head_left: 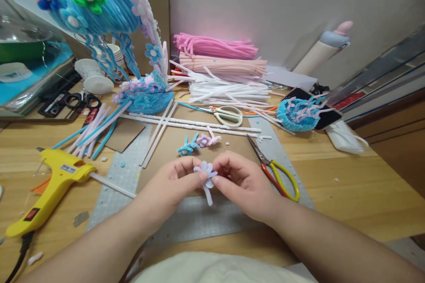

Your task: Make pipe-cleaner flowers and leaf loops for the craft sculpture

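Between my two hands is a pale lavender pipe-cleaner flower (207, 169) with looped petals and a short stem pointing down. My left hand (179, 181) pinches its left side between thumb and fingers. On the other side, my right hand (244, 185) grips the petals' right edge with thumb and bent fingers. Just beyond lie a small blue pipe-cleaner flower (186, 148) and a pink-lilac one (206, 140) on the brown cardboard (159, 172). Pliers-like cutters (277, 174) with red and yellow handles rest close to my right hand.
A yellow hot glue gun (55, 185) lies at left. Behind stand bundles of pink pipe cleaners (215, 47) and white ones (229, 88), green-handled scissors (228, 116), and a tall blue flowered pipe-cleaner piece (109, 13). A round blue piece (297, 115) sits at right by a phone (332, 121).
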Demonstrator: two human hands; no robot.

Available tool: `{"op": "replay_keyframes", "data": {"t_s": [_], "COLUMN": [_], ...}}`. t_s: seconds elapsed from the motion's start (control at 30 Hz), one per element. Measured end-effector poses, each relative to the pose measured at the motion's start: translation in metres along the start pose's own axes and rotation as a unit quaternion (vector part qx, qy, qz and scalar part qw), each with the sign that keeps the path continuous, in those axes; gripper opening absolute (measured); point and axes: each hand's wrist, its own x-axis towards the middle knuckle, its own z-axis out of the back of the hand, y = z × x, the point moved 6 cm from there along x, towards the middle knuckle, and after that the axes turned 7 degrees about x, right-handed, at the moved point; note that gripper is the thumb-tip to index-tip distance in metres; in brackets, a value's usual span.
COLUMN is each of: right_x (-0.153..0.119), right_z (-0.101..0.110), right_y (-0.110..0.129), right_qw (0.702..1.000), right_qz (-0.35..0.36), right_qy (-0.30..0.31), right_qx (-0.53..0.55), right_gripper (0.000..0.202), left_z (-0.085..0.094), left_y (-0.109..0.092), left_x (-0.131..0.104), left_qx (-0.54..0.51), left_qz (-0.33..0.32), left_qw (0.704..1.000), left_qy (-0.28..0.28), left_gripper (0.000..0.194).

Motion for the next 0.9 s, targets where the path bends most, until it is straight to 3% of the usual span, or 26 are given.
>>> {"op": "replay_keyframes", "data": {"t_s": [0.13, 0.23, 0.47, 0.6, 0.77, 0.83, 0.9], "right_x": [-0.003, -0.003, -0.002, -0.002, -0.001, 0.002, 0.003], "right_z": [0.001, -0.002, -0.007, -0.005, -0.001, 0.002, -0.002], "right_y": [0.013, 0.019, 0.022, 0.021, 0.015, 0.003, -0.013], "right_qw": [0.981, 0.97, 0.941, 0.93, 0.967, 0.993, 0.989], "right_qz": [0.112, 0.15, 0.164, 0.156, 0.082, -0.01, -0.128], "right_qy": [-0.009, 0.005, 0.082, 0.066, -0.02, -0.035, -0.013], "right_qx": [-0.158, -0.19, -0.283, -0.328, -0.239, -0.113, 0.069], "right_gripper": [0.009, 0.011, 0.009, 0.01, 0.011, 0.009, 0.009], "left_z": [0.001, 0.001, 0.005, 0.004, 0.001, 0.0, -0.002], "left_y": [0.001, 0.002, 0.008, 0.007, 0.003, 0.0, -0.002], "left_x": [0.0, 0.0, 0.001, 0.003, 0.001, -0.001, -0.003], "left_qx": [-0.023, -0.019, 0.017, 0.021, 0.038, 0.052, 0.066], "left_qz": [0.004, 0.004, 0.026, -0.002, -0.048, -0.062, -0.067], "left_qw": [1.0, 1.0, 0.999, 1.0, 0.997, 0.995, 0.994], "left_qy": [-0.005, 0.011, 0.028, -0.009, -0.053, -0.062, -0.058], "left_gripper": [0.016, 0.015, 0.017, 0.017, 0.012, 0.011, 0.01]}}
